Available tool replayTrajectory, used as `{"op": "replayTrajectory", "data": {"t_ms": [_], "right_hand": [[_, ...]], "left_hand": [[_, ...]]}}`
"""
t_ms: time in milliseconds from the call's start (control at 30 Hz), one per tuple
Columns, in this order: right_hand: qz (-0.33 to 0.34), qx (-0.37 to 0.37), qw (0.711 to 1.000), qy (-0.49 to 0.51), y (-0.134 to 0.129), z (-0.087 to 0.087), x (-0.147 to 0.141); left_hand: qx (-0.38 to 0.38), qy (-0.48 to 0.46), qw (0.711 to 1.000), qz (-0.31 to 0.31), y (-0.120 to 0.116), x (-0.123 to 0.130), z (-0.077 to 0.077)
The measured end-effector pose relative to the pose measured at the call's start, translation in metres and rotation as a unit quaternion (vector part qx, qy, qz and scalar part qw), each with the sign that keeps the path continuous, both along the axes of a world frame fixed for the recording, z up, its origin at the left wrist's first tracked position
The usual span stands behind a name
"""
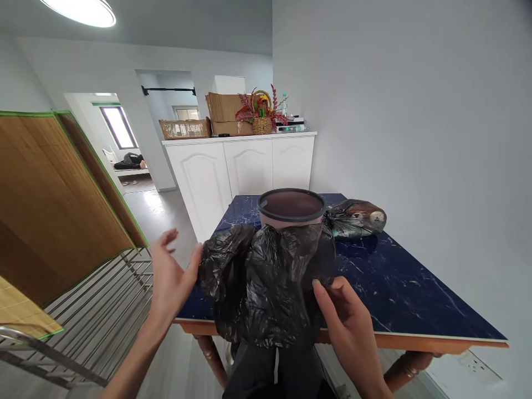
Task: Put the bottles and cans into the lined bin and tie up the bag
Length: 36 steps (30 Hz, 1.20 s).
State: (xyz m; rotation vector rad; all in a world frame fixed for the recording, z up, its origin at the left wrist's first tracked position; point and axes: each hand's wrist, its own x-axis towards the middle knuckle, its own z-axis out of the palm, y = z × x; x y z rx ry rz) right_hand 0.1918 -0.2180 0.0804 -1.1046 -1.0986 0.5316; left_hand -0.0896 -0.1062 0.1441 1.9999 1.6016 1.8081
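A black plastic garbage bag (278,282), crumpled and partly spread, hangs over the near edge of the table in front of me. My right hand (347,318) pinches the bag's right side between thumb and fingers. Fingers apart, my left hand (172,277) is at the bag's left side, its thumb tip close to or touching the plastic. Just behind the bag stands a pinkish trash can (291,208) with a dark rim, its lower part hidden by the plastic. Another black bag with things inside (355,219) lies to the right of the can.
All this rests on a dark blue marble-look table (399,299) with wooden legs, beside a grey wall. At left stands a metal rack (103,305) with bamboo mats (62,194). A white cabinet (249,166) behind carries cardboard boxes (226,113) and a flower basket (261,124).
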Motion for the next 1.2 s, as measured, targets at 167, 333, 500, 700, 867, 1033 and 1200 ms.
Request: {"op": "replayTrajectory", "data": {"t_ms": [167,333,500,700,867,1033,1200], "right_hand": [[0.035,0.045,0.994,-0.096,0.002,0.007,-0.011],[0.007,0.064,0.988,-0.142,-0.004,0.007,-0.007],[-0.029,0.031,0.991,-0.128,-0.01,0.0,0.016],[-0.015,0.014,0.993,-0.113,-0.025,-0.01,0.025],[0.0,0.08,0.976,-0.203,-0.033,-0.013,0.013],[0.049,0.153,0.933,-0.321,-0.027,-0.005,0.018],[0.033,0.167,0.917,-0.362,-0.038,0.007,0.019]], "left_hand": [[-0.07,0.169,0.957,-0.223,-0.061,0.052,0.019],[-0.23,0.214,0.916,-0.251,-0.075,0.079,0.003],[-0.22,0.122,0.938,-0.24,-0.043,0.056,-0.002],[-0.161,0.094,0.976,-0.113,-0.022,0.02,0.011],[-0.151,-0.019,0.98,-0.132,-0.014,0.008,0.025],[-0.201,-0.164,0.95,-0.176,-0.013,0.002,0.04],[-0.277,-0.318,0.885,-0.197,-0.003,-0.005,0.049]]}}
